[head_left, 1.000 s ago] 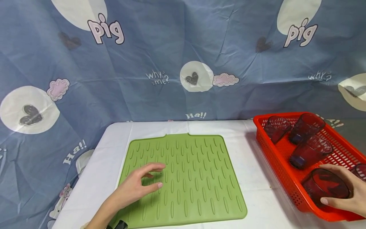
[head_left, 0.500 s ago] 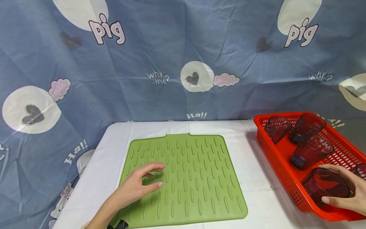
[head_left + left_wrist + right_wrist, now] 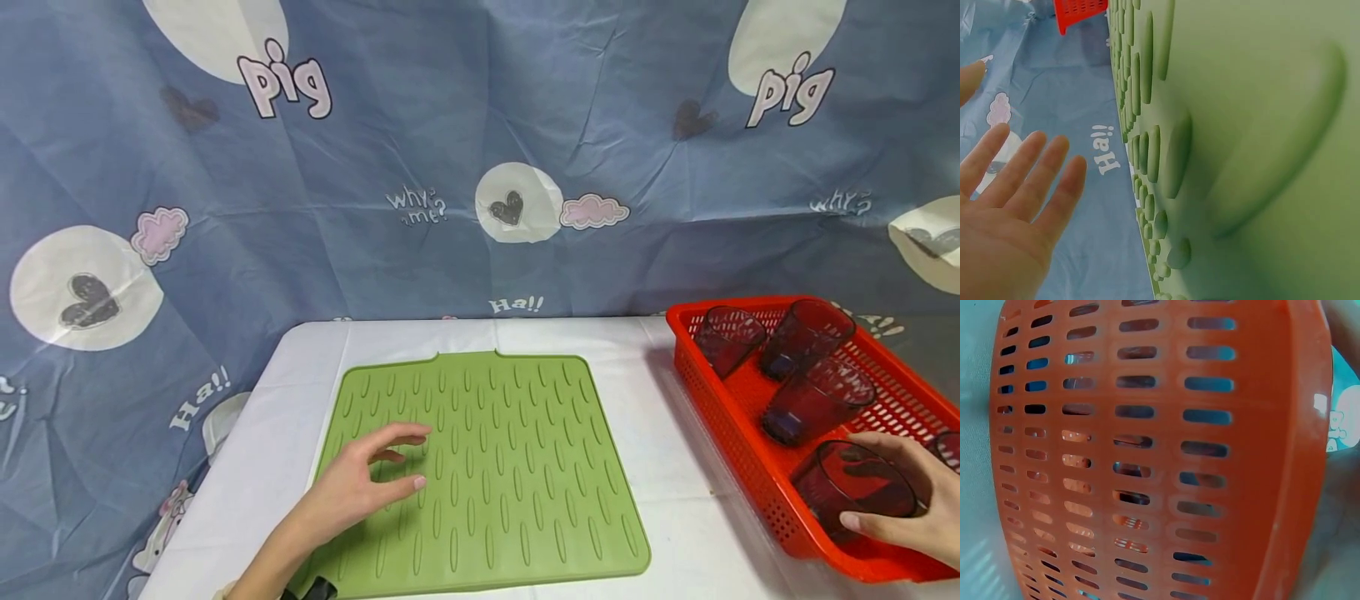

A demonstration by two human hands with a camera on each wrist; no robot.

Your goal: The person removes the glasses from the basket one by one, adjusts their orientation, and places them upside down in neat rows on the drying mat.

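My left hand [image 3: 363, 483] hovers over the left part of a green ridged drying mat [image 3: 517, 467], its fingers loosely bent with nothing held. The left wrist view shows the left hand's palm [image 3: 1010, 250] beside the mat's raised ridges. At the right edge of the head view, my right hand [image 3: 918, 508] holds a dark, see-through drinking glass [image 3: 832, 492] at the near end of a red basket [image 3: 780, 517]. Its thumb lies on the near side, the fingers around the far side. In the right wrist view the slotted basket wall hides the glass and most of this hand.
More dark glasses lie tilted in the basket, among them one in the middle [image 3: 817, 400] and one at the back left [image 3: 727, 337]. Another glass [image 3: 948, 448] shows partly at the right edge. A white cloth [image 3: 660, 467] covers the table before a blue printed curtain [image 3: 420, 125].
The right hand's fingers have shifted slightly on the glass, which stays in the basket. The left hand has hardly moved. The head view has shifted a little.
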